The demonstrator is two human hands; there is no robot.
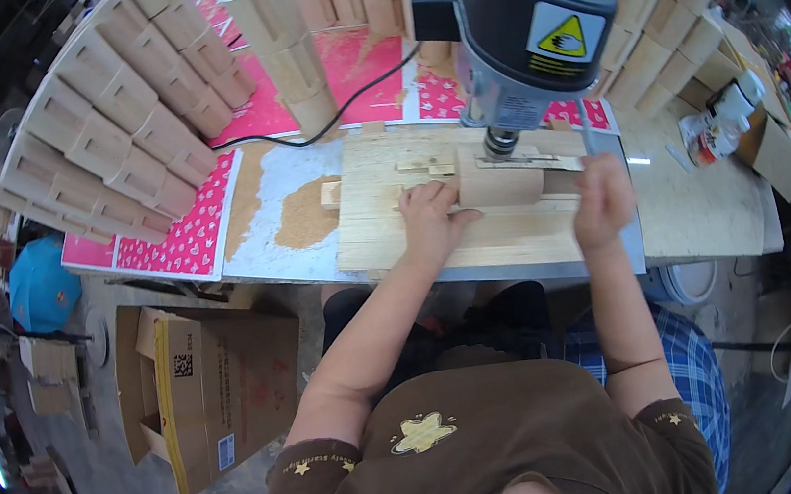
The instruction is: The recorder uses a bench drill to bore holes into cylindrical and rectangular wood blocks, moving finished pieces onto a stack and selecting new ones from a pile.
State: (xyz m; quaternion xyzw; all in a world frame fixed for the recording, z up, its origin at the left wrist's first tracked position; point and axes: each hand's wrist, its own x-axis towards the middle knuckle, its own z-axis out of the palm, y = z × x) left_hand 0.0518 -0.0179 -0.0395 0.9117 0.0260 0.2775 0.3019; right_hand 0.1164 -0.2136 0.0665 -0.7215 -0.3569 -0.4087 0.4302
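Note:
A half-round pale wooden block point(502, 186) lies on a flat wooden board point(405, 246) under a drill press point(530, 18). The drill chuck point(501, 142) is just above the block. My left hand point(433, 215) rests at the block's left end, fingers bent over and thumb along the near side, holding it against thin wooden strips point(425, 165). To the block's right, my right hand point(604, 200) is closed and somewhat blurred. A thin metal lever point(587, 130) of the drill press runs down into its top. Where the bit meets the wood is hard to make out.
Stacked wooden blocks stand at the back left point(117, 113) and back right point(657, 7); one separate stack point(282, 49) stands between. A black cable point(331, 124) crosses the table. Sawdust point(312, 213) lies left of the board. An open cardboard box point(225, 386) is on the floor.

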